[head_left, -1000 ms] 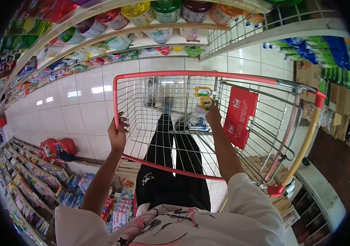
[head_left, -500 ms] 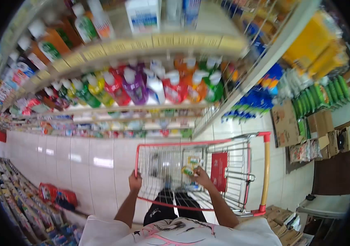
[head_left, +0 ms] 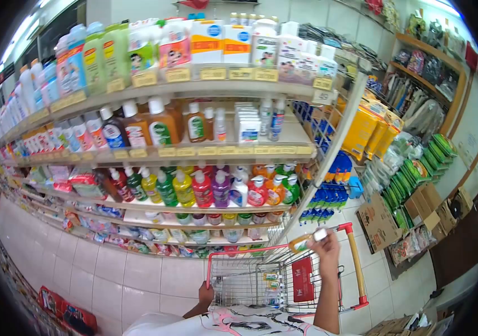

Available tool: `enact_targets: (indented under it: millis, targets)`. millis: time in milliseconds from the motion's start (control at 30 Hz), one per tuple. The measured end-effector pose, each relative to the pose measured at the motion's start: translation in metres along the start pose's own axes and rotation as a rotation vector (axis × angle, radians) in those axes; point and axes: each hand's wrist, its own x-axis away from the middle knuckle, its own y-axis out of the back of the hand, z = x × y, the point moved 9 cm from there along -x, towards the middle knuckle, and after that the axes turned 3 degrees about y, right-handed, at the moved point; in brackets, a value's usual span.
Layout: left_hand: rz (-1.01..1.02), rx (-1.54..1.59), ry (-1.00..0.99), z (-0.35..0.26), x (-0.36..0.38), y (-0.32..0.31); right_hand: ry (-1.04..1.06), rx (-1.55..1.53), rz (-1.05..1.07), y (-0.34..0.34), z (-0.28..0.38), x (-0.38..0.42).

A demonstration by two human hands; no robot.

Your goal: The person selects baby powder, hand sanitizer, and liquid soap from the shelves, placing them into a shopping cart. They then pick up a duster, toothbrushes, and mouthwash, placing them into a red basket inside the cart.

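My right hand (head_left: 327,247) is raised over the handle end of the shopping cart (head_left: 233,253), closed around a small bottle (head_left: 299,244) of amber liquid. Its white cap (head_left: 319,234) points up to the right, and the bottle lies tilted. At the cart's far-left end, my left hand (head_left: 206,292) is wrapped round the red rim. Inside the basket, several small items with yellow and green labels (head_left: 271,276) lie by the wire divider. A red panel (head_left: 303,279) hangs near the handle (head_left: 356,263).
Ahead stands a shelf (head_left: 194,152) with amber antiseptic-looking bottles (head_left: 162,123), white boxes (head_left: 248,130) and colourful pump bottles (head_left: 202,187). Yellow packs (head_left: 368,129) and cardboard boxes (head_left: 380,221) are on the right. Red bags (head_left: 54,302) lie at lower left on the tiled floor (head_left: 138,280).
My right hand has risen out of the basket, bringing the bottle up above the cart's rim. My left hand stays on the rim. The view has tilted up, showing the upper shelves.
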Motion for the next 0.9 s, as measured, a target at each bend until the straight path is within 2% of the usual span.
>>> enact_targets:
  millis: [33, 100, 167, 267, 367, 433, 467, 533, 567, 633, 667, 700, 800, 867, 900]
  targets:
    - [0.051, 0.002, 0.058, 0.01, 0.001, -0.001, 0.06, 0.106, 0.016, -0.013, 0.023, -0.006]
    - [0.093, 0.038, 0.105, 0.007, -0.004, -0.009, 0.094, 0.041, 0.036, -0.039, 0.047, -0.029]
    - [0.098, -0.009, 0.103, 0.011, -0.006, -0.011, 0.313, 0.075, 0.066, -0.079, 0.094, -0.044]
    - [0.148, 0.076, 0.147, 0.007, -0.002, -0.01, 0.423, 0.164, 0.227, -0.149, 0.122, -0.066]
    - [0.076, 0.044, 0.138, 0.006, -0.004, -0.006, 0.569, 0.31, 0.366, -0.229, 0.148, -0.078]
    - [0.075, 0.045, 0.161, 0.003, -0.005, -0.003, 0.809, 0.536, 0.346, -0.277, 0.171, -0.079]
    - [0.076, 0.036, 0.177, 0.0, -0.002, -0.001, 0.801, 0.548, 0.36, -0.292, 0.169, -0.093]
    - [0.075, 0.039, 0.174, 0.002, -0.001, -0.002, 1.171, 0.761, 0.362, -0.331, 0.176, -0.097]
    - [0.063, 0.028, 0.155, 0.003, -0.005, -0.003, 1.18, 0.764, 0.381, -0.344, 0.176, -0.105]
    - [0.021, 0.082, 0.163, 0.009, -0.005, -0.005, 1.071, 0.832, 0.408, -0.364, 0.167, -0.123]
    - [-0.001, 0.072, 0.15, 0.008, -0.006, -0.003, 0.887, 0.802, 0.457, -0.371, 0.161, -0.13]
    - [-0.023, 0.061, 0.137, 0.006, -0.005, -0.001, 0.886, 0.803, 0.469, -0.377, 0.157, -0.131]
    - [0.011, 0.027, 0.155, 0.006, -0.005, -0.002, 0.928, 0.988, 0.421, -0.385, 0.14, -0.141]
    - [0.015, 0.039, 0.159, 0.006, -0.006, -0.002, 1.216, 1.078, 0.334, -0.39, 0.144, -0.129]
    - [0.02, 0.049, 0.16, 0.007, -0.006, -0.003, 1.215, 1.077, 0.336, -0.391, 0.141, -0.13]
